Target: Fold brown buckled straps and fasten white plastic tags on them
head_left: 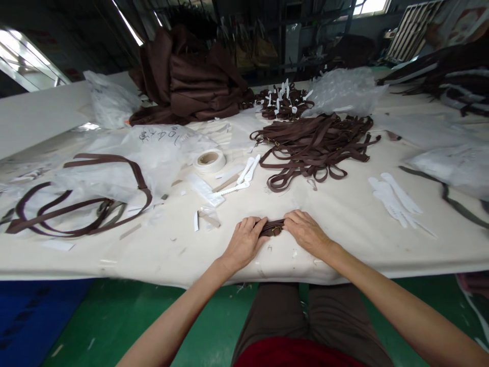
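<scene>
A folded dark brown strap (272, 228) with a small brass-coloured buckle lies near the table's front edge. My left hand (246, 238) grips its left end, thumb and fingers closed around it. At the other end, my right hand (306, 232) is closed on the same strap, its fingertips pressed together. The buckle shows in the gap between the two hands. Beyond them rests a loose heap of brown straps (317, 142) with metal fittings. White plastic strips (248, 171) lie to the left of that heap, and more white strips (395, 199) are off to the right.
A roll of white tape (209, 160) stands beyond my left hand. Loose brown straps (137, 176) and clear plastic bags (160, 148) cover the left side. Brown fabric (198, 76) is piled at the back, beside bundled straps with white ties (282, 99). Another plastic bag (454, 165) lies right.
</scene>
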Motion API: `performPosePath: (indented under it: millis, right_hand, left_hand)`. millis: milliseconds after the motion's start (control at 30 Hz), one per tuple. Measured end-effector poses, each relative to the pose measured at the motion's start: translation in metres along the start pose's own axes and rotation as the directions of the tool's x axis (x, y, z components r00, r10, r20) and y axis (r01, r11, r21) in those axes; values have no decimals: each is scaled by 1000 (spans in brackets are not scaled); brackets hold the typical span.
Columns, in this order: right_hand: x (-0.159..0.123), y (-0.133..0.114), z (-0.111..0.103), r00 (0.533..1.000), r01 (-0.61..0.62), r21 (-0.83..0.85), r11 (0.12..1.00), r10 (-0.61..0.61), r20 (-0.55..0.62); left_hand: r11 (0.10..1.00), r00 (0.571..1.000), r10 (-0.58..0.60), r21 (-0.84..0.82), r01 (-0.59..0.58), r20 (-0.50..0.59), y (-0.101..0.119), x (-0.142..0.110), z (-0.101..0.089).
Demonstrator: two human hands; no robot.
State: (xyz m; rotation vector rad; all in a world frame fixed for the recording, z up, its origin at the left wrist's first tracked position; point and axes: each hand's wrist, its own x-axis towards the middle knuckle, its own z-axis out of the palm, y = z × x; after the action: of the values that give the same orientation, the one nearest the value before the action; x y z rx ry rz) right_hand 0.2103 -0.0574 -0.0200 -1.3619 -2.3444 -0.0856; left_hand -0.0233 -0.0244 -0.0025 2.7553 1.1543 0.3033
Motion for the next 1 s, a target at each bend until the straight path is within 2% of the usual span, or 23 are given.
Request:
performPosePath:
  millis: [167,333,400,467,533,567,600,633,667,733,800,900,1000]
  right_hand:
    - [1,1,3,999,-31,18,999,31,-16]
    - [10,2,-2,998,-65,99,993,64,8]
    - [8,5,-10,993,-99,211,972,109,-37]
    - [1,9,-20,955,-167,372,913,244,-171]
    - [-10,12,-31,844,-266,578,772,476,-247]
    - [-14,12,-36,777,-308,694,651,593,-211]
    - [-16,11,-40,718,-327,806,493,684,-127]
    - [-16,9,-44,681,-313,899,307,732,-13]
    - [-13,6,-48,670,-267,957,114,736,99]
    - [-1,-1,-53,699,-123,970,-211,676,235]
    - [13,-8,-57,732,-18,916,-400,619,285]
    - [28,-14,-56,758,0,854,-520,557,339]
    - [26,-17,-52,811,-28,840,-542,478,336]
  left_hand:
    - [994,998,-62,88,61,8,2,10,7]
    - [992,997,-75,106,74,-2,7,21,1]
    - [995,996,-93,32,94,-11,6,25,-7]
    - [975,989,-139,-178,130,-41,7,25,-17]
    - [852,978,-205,-496,167,-23,12,23,-26]
    - [736,974,-226,-652,182,17,16,21,-30]
    - [595,971,-229,-779,197,71,22,20,-33]
    - [448,968,-218,-868,215,127,30,19,-34]
    - [311,964,-200,-922,233,176,37,19,-34]
    - [87,956,-173,-963,253,236,53,19,-32]
    - [-76,945,-159,-958,278,286,67,19,-27]
    - [-261,923,-141,-913,314,358,80,19,-21]
    - [-344,910,-151,-884,318,386,84,19,-20]
